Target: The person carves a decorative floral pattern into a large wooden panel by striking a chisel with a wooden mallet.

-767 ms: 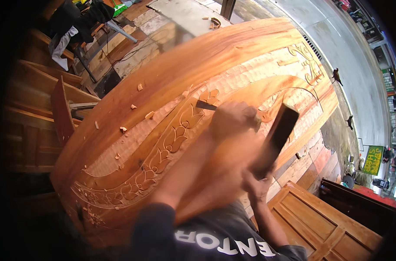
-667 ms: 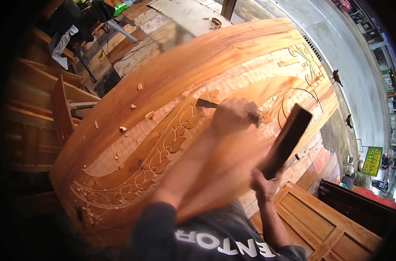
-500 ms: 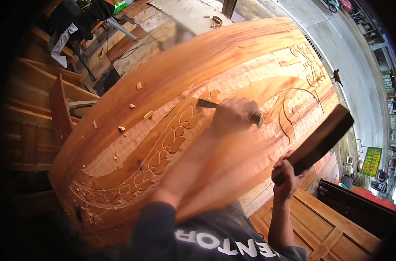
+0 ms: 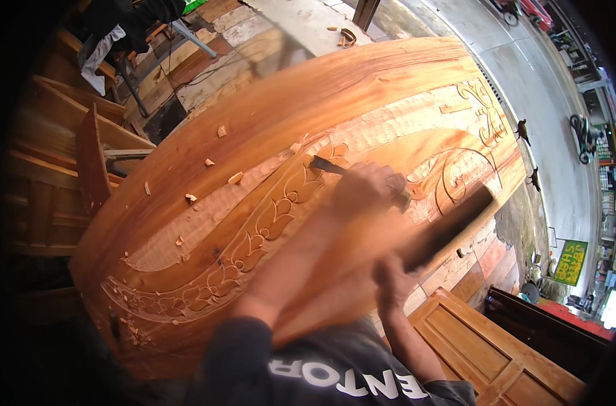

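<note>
A large orange-brown wooden panel (image 4: 159,169) fills the middle of the view, carved with a band of flowers (image 4: 288,193), scrollwork and textured recesses, with loose chips on it. My left hand (image 4: 362,189) is closed round a chisel (image 4: 325,164), whose flat blade points up-left onto the floral band and whose butt end shows right of my fingers. My right hand (image 4: 392,281), smeared by motion, grips a long dark wooden mallet (image 4: 447,227) angled up to the right, below and right of the chisel's butt. Whether the mallet touches anything I cannot tell.
Wooden boards and frames (image 4: 91,162) stand at left, a metal-legged stand with dark cloth (image 4: 112,34) at upper left. A tiled floor (image 4: 220,68) lies behind. Panelled doors (image 4: 484,338) lie at lower right. Beyond is a road (image 4: 538,108) with motorbikes (image 4: 580,139) and a sign.
My right hand and the mallet have swung leftward and down since half a second ago. My left hand holds about the same place. A motorbike has appeared on the road at right.
</note>
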The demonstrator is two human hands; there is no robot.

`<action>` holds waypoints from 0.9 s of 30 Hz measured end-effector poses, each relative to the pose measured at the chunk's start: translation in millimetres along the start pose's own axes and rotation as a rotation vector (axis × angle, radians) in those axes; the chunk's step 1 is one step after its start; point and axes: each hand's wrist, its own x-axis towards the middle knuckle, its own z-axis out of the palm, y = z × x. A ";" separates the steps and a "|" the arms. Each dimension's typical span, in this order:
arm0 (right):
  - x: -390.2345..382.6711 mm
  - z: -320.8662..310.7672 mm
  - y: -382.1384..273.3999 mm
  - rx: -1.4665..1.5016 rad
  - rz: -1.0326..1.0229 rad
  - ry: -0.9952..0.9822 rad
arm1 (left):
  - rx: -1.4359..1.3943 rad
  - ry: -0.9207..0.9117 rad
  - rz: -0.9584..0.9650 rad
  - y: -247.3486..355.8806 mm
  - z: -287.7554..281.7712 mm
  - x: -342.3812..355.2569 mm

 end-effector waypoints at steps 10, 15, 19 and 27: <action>4.8 16.0 -10.5 -0.369 -0.291 -0.181 | -0.013 0.014 -0.040 -1.1 -7.2 0.6; -6.3 1.3 -14.2 -0.133 0.100 -0.128 | -0.061 -0.073 -0.029 -5.6 -14.3 -5.8; -12.9 25.0 -1.5 -0.292 -0.086 -0.213 | -0.062 -0.060 -0.019 -2.7 -19.3 -1.6; -15.5 20.6 7.6 -0.358 -0.185 -0.207 | -0.092 -0.089 -0.018 -8.0 -17.0 -4.7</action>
